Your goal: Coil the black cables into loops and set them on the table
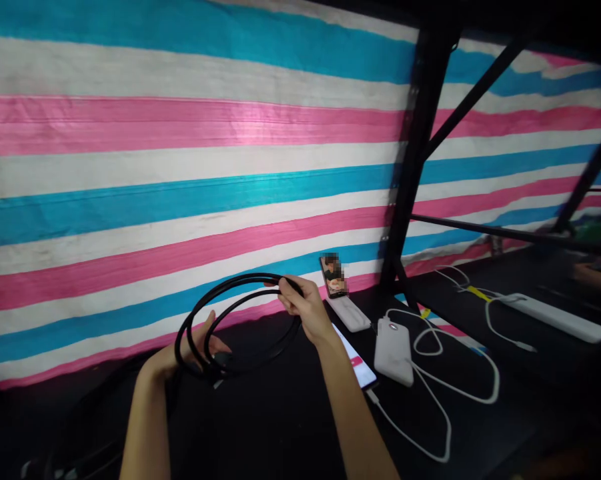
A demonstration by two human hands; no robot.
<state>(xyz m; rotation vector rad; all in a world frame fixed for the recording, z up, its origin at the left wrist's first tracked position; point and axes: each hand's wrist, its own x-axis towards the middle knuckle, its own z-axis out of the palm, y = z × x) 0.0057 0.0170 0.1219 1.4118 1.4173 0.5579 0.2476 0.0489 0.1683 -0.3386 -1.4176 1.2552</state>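
1. The left hand is behind the loops, its thumb and fingers spread apart.
2. The black cord hangs in loops between the hands, over the near tabletop.
3. The right hand pinches its right side.
4. Right of that: phone, white box, white cords.
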